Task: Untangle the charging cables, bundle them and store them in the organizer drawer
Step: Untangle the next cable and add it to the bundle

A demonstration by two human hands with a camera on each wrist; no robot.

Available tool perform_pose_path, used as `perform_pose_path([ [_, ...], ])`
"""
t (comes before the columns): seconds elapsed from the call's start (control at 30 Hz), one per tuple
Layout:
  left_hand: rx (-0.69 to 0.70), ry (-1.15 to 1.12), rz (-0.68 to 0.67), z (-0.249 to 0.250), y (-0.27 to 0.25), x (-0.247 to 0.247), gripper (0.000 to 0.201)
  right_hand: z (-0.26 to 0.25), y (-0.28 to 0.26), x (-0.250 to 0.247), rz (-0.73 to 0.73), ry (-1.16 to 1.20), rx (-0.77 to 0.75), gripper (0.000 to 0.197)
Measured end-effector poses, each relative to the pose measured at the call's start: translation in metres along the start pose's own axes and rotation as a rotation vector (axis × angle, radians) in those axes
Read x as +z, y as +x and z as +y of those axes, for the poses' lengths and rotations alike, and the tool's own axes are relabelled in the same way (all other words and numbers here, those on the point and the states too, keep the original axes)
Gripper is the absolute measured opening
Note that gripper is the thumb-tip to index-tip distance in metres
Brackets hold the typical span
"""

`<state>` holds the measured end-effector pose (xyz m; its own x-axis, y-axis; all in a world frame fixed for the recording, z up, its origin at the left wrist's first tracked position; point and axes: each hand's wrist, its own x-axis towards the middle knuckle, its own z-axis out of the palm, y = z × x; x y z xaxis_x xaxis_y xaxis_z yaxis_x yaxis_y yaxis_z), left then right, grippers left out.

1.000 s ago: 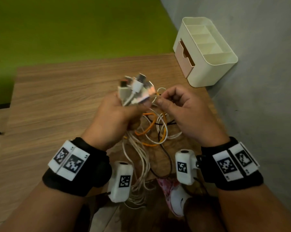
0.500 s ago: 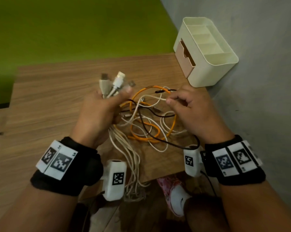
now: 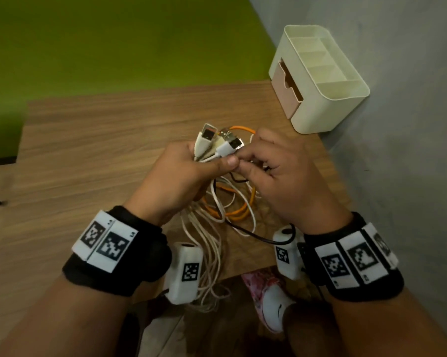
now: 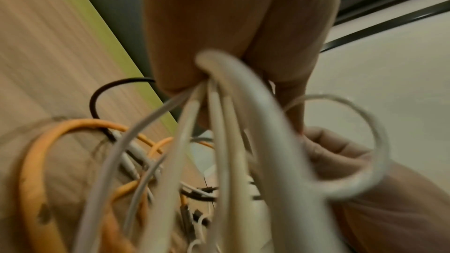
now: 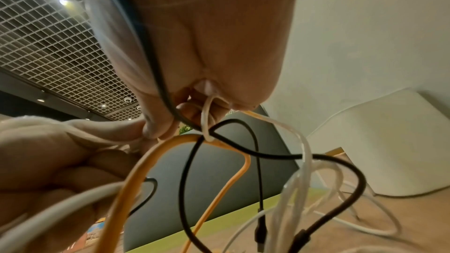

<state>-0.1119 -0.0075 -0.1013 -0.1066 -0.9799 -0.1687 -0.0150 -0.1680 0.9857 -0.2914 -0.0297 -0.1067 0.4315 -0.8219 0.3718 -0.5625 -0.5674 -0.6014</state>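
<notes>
My left hand (image 3: 191, 171) grips a bunch of white charging cables (image 3: 204, 238) just below their USB plugs (image 3: 217, 140), which stick up above the fist. White strands fan out from that fist in the left wrist view (image 4: 219, 122). My right hand (image 3: 271, 173) meets the left at the plugs and pinches a thin white cable (image 5: 207, 120). An orange cable (image 3: 232, 212) and a black cable (image 3: 253, 234) hang tangled below both hands over the table. The cream organizer (image 3: 328, 99) with its tan drawer (image 3: 286, 86) slightly open stands at the far right against the wall.
The wooden table (image 3: 93, 155) stretches left of my hands, with a green surface (image 3: 114, 42) beyond its far edge. A grey wall (image 3: 410, 124) runs along the right side. Below the table's near edge a pink and white shoe (image 3: 268, 300) shows.
My hands drew apart half a second ago, spreading the tangle, and have now come back together at the plugs. The left fist with its plug bunch moved right again.
</notes>
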Motion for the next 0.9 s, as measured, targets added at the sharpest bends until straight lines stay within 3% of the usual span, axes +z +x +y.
perform_pose_path([
  [0.13, 0.015, -0.222, -0.142, -0.001, -0.002, -0.006, 0.018, 0.0, 0.002, -0.001, 0.003, 0.015, 0.04, 0.025],
  [0.23, 0.062, -0.54, -0.298, 0.005, -0.005, -0.019, 0.023, 0.013, 0.001, -0.008, -0.131, -0.128, 0.168, 0.034],
  [0.3, 0.067, -0.546, -0.235, 0.008, -0.005, -0.029, 0.034, 0.024, -0.003, -0.014, -0.178, -0.203, 0.232, 0.033],
  [0.43, 0.055, -0.312, 0.056, 0.003, -0.003, -0.023, 0.013, 0.021, -0.004, -0.014, -0.081, -0.22, 0.119, 0.037],
  [0.53, 0.008, -0.149, 0.051, 0.001, -0.002, -0.01, 0.034, 0.011, -0.001, -0.005, -0.039, -0.288, -0.003, 0.032],
  [0.67, 0.025, 0.065, -0.006, 0.004, -0.005, -0.001, 0.017, 0.005, 0.001, -0.002, -0.009, -0.272, -0.017, 0.033],
  [0.77, 0.042, 0.001, 0.04, 0.003, -0.004, -0.002, 0.026, 0.004, 0.001, -0.005, -0.049, -0.199, 0.047, 0.031],
  [0.9, 0.044, -0.334, 0.009, 0.006, -0.006, -0.011, 0.012, 0.008, 0.001, -0.008, -0.189, -0.285, 0.185, 0.034],
])
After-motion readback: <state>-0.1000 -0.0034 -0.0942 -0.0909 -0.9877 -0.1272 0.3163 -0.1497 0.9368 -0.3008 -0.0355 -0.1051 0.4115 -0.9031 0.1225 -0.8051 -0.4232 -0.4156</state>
